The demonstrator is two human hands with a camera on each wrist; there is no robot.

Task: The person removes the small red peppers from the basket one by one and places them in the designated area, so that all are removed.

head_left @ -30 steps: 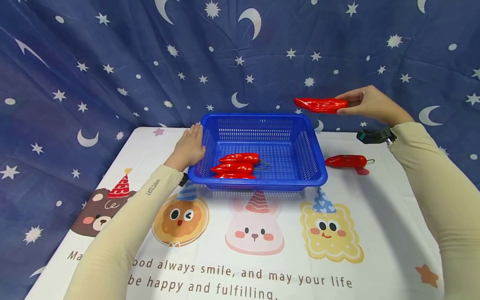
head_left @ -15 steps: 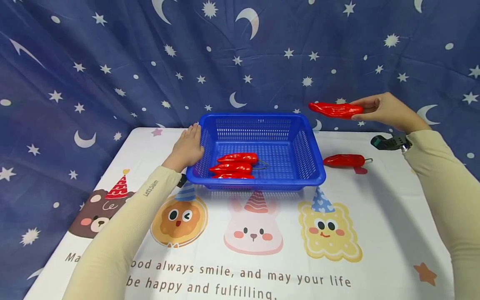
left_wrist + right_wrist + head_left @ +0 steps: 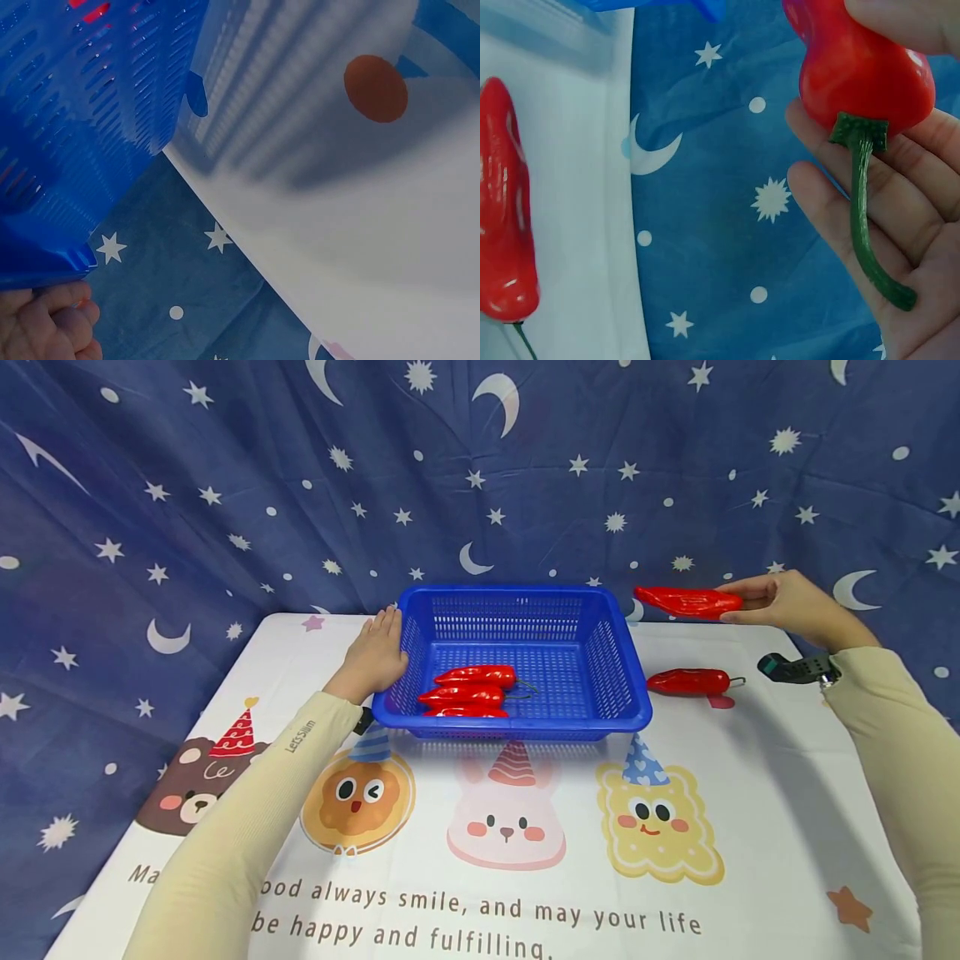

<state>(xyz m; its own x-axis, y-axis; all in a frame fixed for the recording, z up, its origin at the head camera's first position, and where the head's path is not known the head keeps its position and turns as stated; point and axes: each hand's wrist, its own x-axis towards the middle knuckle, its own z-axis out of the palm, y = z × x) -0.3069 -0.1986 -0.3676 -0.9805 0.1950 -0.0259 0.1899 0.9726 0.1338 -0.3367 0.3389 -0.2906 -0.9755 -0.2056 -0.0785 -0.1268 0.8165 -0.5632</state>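
In the head view, my right hand (image 3: 798, 607) pinches a red chili pepper (image 3: 686, 602) between thumb and fingers, in the air to the right of the basket. Its curved green stem (image 3: 861, 202) hangs towards the palm in the right wrist view. My left hand (image 3: 377, 653) holds the left rim of a blue plastic basket (image 3: 517, 724), its fingers (image 3: 71, 326) right under the rim in the left wrist view. Several red chili peppers (image 3: 465, 696) lie in the basket's left half; the nearest is partly hidden by the front rim.
Another red chili pepper (image 3: 690, 682) lies on the white printed tablecloth (image 3: 757, 860), just right of the basket. A blue curtain (image 3: 525, 468) with moons and stars hangs behind the table. A black wrist mount (image 3: 795, 668) sits below the right wrist.
My right hand has moved right and then down with the pepper, away from the basket. The left hand, the basket and the other peppers have stayed in place.
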